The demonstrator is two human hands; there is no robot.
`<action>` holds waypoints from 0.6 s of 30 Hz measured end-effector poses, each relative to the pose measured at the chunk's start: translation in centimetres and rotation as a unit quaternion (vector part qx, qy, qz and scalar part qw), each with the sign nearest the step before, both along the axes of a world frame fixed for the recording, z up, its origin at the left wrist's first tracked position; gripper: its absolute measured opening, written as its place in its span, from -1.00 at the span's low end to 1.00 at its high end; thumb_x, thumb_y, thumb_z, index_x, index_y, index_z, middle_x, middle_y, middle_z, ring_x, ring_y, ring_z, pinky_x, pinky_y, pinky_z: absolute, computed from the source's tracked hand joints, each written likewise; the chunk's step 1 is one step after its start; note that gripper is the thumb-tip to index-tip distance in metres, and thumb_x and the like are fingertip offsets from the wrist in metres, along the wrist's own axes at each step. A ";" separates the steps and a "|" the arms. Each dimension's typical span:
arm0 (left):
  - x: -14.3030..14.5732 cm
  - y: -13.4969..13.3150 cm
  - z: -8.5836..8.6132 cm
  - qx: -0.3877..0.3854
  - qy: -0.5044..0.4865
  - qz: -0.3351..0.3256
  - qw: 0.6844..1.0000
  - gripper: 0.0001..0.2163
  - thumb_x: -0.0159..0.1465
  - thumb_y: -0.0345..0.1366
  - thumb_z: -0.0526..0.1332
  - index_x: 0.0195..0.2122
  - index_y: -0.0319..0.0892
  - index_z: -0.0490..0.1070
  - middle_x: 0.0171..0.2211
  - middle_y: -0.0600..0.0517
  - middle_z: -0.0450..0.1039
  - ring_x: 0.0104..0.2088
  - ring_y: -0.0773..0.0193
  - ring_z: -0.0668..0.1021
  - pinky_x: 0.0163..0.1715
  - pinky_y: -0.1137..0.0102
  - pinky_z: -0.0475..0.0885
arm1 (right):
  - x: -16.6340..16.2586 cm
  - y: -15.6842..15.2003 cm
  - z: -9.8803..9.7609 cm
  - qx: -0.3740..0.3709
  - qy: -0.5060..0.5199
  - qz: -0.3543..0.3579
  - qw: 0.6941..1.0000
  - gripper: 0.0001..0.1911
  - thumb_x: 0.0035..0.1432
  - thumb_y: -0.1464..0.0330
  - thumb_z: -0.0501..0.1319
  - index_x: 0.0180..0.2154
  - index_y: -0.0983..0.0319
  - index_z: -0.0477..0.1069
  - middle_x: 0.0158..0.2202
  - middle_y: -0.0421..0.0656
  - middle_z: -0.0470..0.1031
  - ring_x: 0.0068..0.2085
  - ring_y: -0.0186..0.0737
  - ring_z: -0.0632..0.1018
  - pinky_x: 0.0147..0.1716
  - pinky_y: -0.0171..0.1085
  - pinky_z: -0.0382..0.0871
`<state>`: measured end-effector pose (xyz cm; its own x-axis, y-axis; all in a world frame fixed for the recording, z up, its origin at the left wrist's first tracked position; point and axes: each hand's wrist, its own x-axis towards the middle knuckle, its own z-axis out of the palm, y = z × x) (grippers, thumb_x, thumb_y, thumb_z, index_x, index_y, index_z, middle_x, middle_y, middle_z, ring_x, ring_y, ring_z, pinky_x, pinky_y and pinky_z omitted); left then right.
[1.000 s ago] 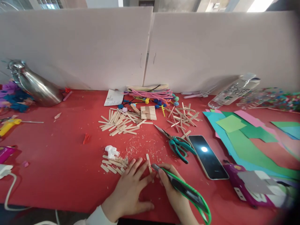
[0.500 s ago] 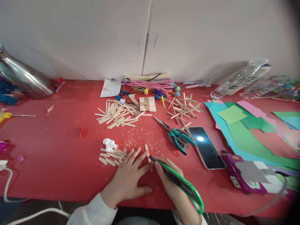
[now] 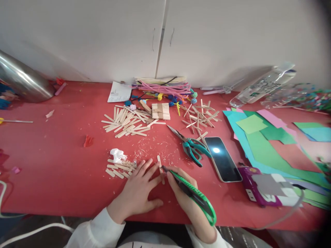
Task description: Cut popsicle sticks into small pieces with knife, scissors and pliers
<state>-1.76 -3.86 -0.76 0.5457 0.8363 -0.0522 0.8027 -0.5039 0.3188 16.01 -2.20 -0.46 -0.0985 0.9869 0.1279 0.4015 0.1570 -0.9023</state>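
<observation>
A single wooden craft stick (image 3: 159, 161) lies on the red table in front of me. My left hand (image 3: 141, 186) rests flat with fingers spread, its fingertips on or right beside that stick. In my right hand (image 3: 182, 187) is a green utility knife (image 3: 193, 193), fingers closed round it and its tip at the stick's middle. The blade itself is too small to make out. Left of my left hand sit several short cut stick pieces (image 3: 115, 171), with a crumpled white tissue (image 3: 118, 155) on their far side. Wood shavings (image 3: 147, 148) are scattered beyond my fingers.
Teal-handled pliers (image 3: 192, 148) and a phone (image 3: 222, 160) lie to the right, near a purple device (image 3: 254, 186) and coloured paper (image 3: 261, 148). Farther back are loose craft sticks (image 3: 125, 120), a bundled stack (image 3: 160, 111) and pipe cleaners (image 3: 162, 88). A metal bottle (image 3: 24, 79) leans at left.
The whole view has shifted slightly, so things appear a little higher and farther left. Both hands keep nearly the same pose at the stick, with the knife tip still against it.
</observation>
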 end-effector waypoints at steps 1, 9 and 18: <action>0.0 0.0 0.1 -0.005 0.001 -0.001 1.000 -0.34 0.07 0.08 0.29 0.18 -0.01 0.23 0.30 -0.06 0.01 0.27 -0.18 0.07 0.18 -0.05 0.05 | 0.0 0.0 0.0 0.006 -0.002 0.011 1.000 -0.82 0.20 0.32 0.13 -0.24 0.19 0.48 -0.34 -0.14 0.60 -0.37 -0.22 0.59 -0.33 -0.31 0.50; -0.1 0.4 0.6 -0.022 -0.003 -0.020 1.000 -0.31 0.08 0.04 0.30 0.21 -0.03 0.19 0.28 -0.12 0.05 0.27 -0.16 0.07 0.19 -0.05 0.05 | -0.2 1.2 0.9 -0.015 -0.001 0.058 0.998 -0.84 0.14 0.33 0.16 -0.30 0.17 0.52 -0.38 -0.13 0.59 -0.40 -0.17 0.59 -0.33 -0.26 0.49; 0.0 0.6 0.8 -0.029 -0.018 -0.005 0.999 -0.42 0.13 0.08 0.23 0.16 0.01 0.28 0.31 -0.06 0.00 0.28 -0.15 0.03 0.20 -0.06 0.00 | -0.3 2.1 -1.0 -0.117 0.097 -0.072 0.986 -0.79 0.09 0.22 0.13 -0.38 0.23 0.42 -0.64 -0.21 0.51 -0.62 -0.19 0.54 -0.57 -0.24 0.50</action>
<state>-1.74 -3.29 0.00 0.5558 0.8273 -0.0809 0.7856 -0.4910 0.3766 15.75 -0.08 -1.43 0.0481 0.9936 -0.1025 0.2198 -0.1106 -0.9693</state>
